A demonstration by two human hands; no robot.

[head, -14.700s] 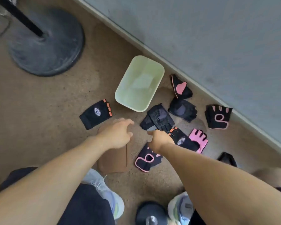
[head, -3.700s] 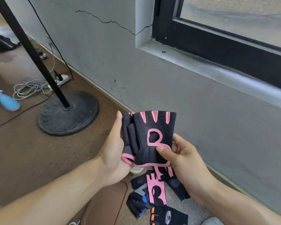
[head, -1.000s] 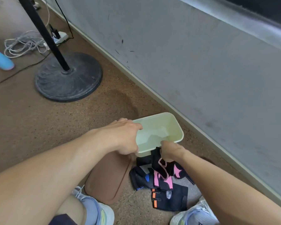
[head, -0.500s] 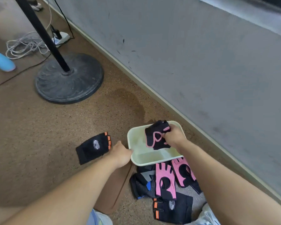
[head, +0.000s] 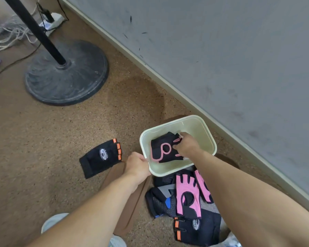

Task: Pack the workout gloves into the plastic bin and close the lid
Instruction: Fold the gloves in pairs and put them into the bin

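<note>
A pale green plastic bin (head: 202, 129) stands open on the floor near the wall. Inside it lies a folded black glove pair with pink trim (head: 163, 150), and my right hand (head: 186, 146) grips its right edge down in the bin. My left hand (head: 138, 165) holds the bin's near left rim. A black glove with orange finger tabs (head: 101, 157) lies left of the bin. A heap of gloves sits in front of the bin: a pink one (head: 187, 195), a black and blue one (head: 160, 202), a black and orange one (head: 197, 229). The brown lid (head: 130, 198) lies under my left forearm.
A grey wall and skirting (head: 185, 97) run diagonally just behind the bin. A black round stand base (head: 66, 72) with a pole sits at the far left, with white cables and a power strip (head: 48, 20) beyond. My shoes (head: 52, 223) show at the bottom edge.
My right hand has lowered the black and pink glove pair from above the rim down onto the bin's floor. My left hand kept its hold on the rim.
</note>
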